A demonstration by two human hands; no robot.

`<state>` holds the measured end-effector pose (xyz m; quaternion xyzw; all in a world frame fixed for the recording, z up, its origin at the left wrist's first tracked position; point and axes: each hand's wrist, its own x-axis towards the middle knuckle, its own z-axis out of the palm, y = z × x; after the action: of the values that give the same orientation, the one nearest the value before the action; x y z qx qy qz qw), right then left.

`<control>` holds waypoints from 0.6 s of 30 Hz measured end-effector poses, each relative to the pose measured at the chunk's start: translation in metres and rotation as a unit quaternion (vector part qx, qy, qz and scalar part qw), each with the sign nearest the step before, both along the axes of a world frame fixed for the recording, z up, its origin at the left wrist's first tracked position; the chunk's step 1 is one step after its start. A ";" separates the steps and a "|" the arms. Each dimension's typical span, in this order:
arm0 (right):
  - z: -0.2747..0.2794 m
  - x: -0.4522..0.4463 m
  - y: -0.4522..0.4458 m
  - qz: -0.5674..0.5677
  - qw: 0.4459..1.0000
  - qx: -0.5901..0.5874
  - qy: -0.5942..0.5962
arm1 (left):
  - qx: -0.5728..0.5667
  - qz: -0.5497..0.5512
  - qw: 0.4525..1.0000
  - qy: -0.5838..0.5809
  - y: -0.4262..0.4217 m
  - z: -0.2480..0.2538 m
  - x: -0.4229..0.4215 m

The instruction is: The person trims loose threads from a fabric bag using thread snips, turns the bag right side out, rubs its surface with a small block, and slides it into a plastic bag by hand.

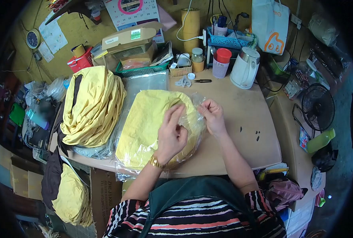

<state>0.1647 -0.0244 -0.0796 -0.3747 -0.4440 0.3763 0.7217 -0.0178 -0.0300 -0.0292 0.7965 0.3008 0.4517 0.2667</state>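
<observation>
A folded yellow cloth item (pixel 141 119) lies inside a clear plastic bag (pixel 198 126) on the table before me. My left hand (pixel 171 134), with a gold-coloured watch at its wrist, is over the middle of the bag. Its fingers are stretched out and the thumb stands apart from them. At the bag's right end, my right hand (pixel 213 116) pinches the thin clear plastic between thumb and fingers. To the left rises a tall pile of yellow cloth items (pixel 93 107) with dark brown parts. Flat clear bags (pixel 148 82) lie partly under the filled one.
Thread snips (pixel 202 81) and a white lid (pixel 190 76) lie near the back of the table (pixel 240 146). Behind them stand a white electric kettle (pixel 244 68), a red cup (pixel 223 56) and a green basket (pixel 142 70). A black fan (pixel 318 106) is at the right.
</observation>
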 end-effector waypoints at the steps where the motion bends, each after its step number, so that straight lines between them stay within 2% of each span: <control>1: 0.006 -0.003 -0.004 0.000 1.000 0.000 -0.001 | 0.000 0.000 1.000 -0.001 -0.004 0.009 0.001; 3: 0.020 -0.014 -0.017 0.014 0.996 -0.009 -0.090 | -0.074 -0.069 0.986 -0.134 -0.010 0.017 0.008; 4: 0.029 -0.021 -0.022 0.016 0.996 -0.009 -0.091 | -0.160 -0.106 0.957 -0.218 -0.010 0.012 0.022; 6: 0.043 -0.030 -0.032 0.136 0.988 -0.012 0.067 | -0.177 -0.093 0.956 -0.213 -0.006 -0.011 0.029; 7: 0.042 -0.029 -0.032 0.136 0.988 -0.011 0.065 | -0.191 -0.085 0.956 -0.206 -0.004 -0.018 0.033; 8: 0.039 -0.029 -0.031 0.111 0.992 -0.009 0.064 | -0.167 -0.076 0.947 -0.262 -0.006 -0.024 0.037; 12: 0.026 -0.023 -0.027 0.049 0.993 0.031 0.100 | -0.190 -0.093 0.940 -0.267 0.000 -0.044 0.040; 15: 0.021 -0.016 -0.026 0.085 0.985 0.047 0.140 | -0.191 -0.088 0.956 -0.207 0.007 -0.044 0.039; 16: 0.021 -0.014 -0.027 0.084 0.985 0.047 0.140 | -0.186 -0.097 0.948 -0.238 0.004 -0.038 0.039; 18: 0.026 -0.009 -0.028 0.023 0.999 0.028 -0.013 | -0.181 -0.108 0.940 -0.270 0.004 -0.028 0.040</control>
<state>0.1553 -0.0526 -0.0540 -0.3493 -0.4719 0.3752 0.7173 0.0217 -0.0255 -0.0577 0.6108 0.2062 0.5563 0.5244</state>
